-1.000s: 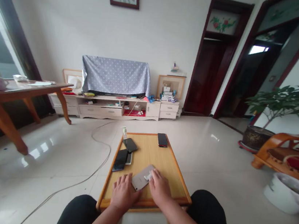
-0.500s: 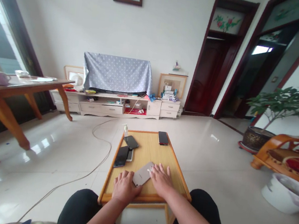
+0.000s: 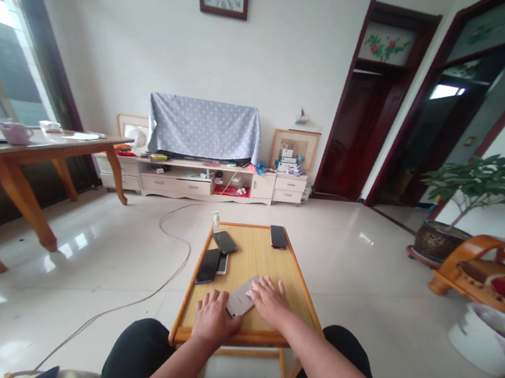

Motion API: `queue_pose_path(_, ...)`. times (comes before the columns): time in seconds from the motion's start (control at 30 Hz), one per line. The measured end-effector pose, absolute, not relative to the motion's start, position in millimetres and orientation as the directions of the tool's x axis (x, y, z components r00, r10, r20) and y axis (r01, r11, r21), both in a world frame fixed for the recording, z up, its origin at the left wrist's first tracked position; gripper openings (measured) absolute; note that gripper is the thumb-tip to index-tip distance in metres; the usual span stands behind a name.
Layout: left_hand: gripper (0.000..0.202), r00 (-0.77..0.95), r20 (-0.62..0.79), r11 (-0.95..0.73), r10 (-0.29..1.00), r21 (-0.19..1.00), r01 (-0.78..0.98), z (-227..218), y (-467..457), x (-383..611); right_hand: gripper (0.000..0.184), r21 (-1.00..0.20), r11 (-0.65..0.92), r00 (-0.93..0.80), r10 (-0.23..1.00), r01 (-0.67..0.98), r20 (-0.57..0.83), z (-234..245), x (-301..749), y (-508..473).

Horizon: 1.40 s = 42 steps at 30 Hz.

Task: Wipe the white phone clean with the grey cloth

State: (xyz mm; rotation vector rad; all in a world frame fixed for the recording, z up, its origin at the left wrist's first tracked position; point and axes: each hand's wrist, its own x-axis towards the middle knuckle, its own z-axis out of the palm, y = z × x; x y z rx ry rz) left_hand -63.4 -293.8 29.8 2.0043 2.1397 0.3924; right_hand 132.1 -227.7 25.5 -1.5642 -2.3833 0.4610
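Our two hands rest on the near end of the low table point(image 3: 266, 259): the left hand point(image 3: 211, 320) lies flat with its fingers against the near edge of a silver phone point(image 3: 242, 297), and the right hand point(image 3: 271, 300) is spread open, fingertips pressing on the phone's far right side, so neither hand pinches it; it lies face down on the wood between them. We judge the step in hand to be steadying or wiping the back of this phone, and the next move would call for keeping it pinned with the left hand while the right one works across it. Counting from largest to smallest: one table, two hands, five phones in all (the silver one, a dark pair point(image 3: 209, 265) overlapping at the left edge, another dark one point(image 3: 225, 242) beyond them, a red-edged one point(image 3: 278, 236) at the far end), and one small bottle point(image 3: 216, 221) at the far left corner.
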Motion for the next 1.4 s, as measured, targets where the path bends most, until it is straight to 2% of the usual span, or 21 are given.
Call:
queue_pose_path(0.13, 0.047, -0.074, 0.056, 0.052, 0.996, 0.316, 0.947, 25, -292, -66, 0.049, -0.433, 0.427, -0.393, 0.904, 0.794, 0.17, 21, 131, -224)
queue_pose_path(0.3, 0.072, -0.083, 0.091, 0.046, 0.992, 0.354, 0.934, 15, -290, -67, 0.053, -0.406, 0.493, -0.492, 0.863, 0.769, 0.115, 13, 113, -247)
queue_pose_path(0.47, 0.076, -0.055, 0.077, 0.021, 0.996, 0.383, 0.923, 9, -291, -70, 0.05, -0.429, 0.696, -0.713, 0.685, 0.576, 0.152, 14, 93, -271)
queue_pose_path(0.67, 0.095, -0.088, 0.097, 0.037, 0.991, 0.434, 0.9, 10, -293, -70, 0.053, -0.379, 0.546, -0.553, 0.827, 0.747, 0.1, 24, 104, -242)
queue_pose_path(0.73, 0.094, -0.087, 0.104, 0.033, 0.991, 0.438, 0.899, 8, -293, -70, 0.051, -0.374, 0.566, -0.575, 0.812, 0.735, 0.1, 22, 99, -244)
queue_pose_path(0.83, 0.085, -0.065, 0.104, 0.013, 0.992, 0.437, 0.899, 5, -293, -73, 0.046, -0.372, 0.679, -0.7, 0.707, 0.633, 0.102, 17, 86, -257)
queue_pose_path(0.9, 0.085, -0.066, 0.115, 0.009, 0.991, 0.438, 0.899, 5, -293, -73, 0.046, -0.371, 0.694, -0.722, 0.687, 0.617, 0.083, 16, 83, -256)
queue_pose_path(1.1, 0.099, -0.089, 0.097, 0.039, 0.991, 0.431, 0.902, 13, -294, -69, 0.053, -0.358, 0.471, -0.481, 0.874, 0.806, 0.066, 24, 97, -216)
queue_pose_path(1.17, 0.098, -0.083, 0.101, 0.032, 0.991, 0.424, 0.905, 13, -294, -70, 0.054, -0.358, 0.464, -0.471, 0.879, 0.81, 0.073, 23, 92, -217)
queue_pose_path(1.3, 0.097, -0.07, 0.144, 0.004, 0.987, 0.415, 0.91, 6, -291, -71, 0.049, -0.362, 0.556, -0.577, 0.815, 0.748, 0.06, 19, 79, -226)
queue_pose_path(1.4, 0.094, -0.082, 0.179, 0.002, 0.98, 0.407, 0.913, 1, -290, -71, 0.051, -0.356, 0.501, -0.518, 0.854, 0.789, 0.054, 22, 87, -214)
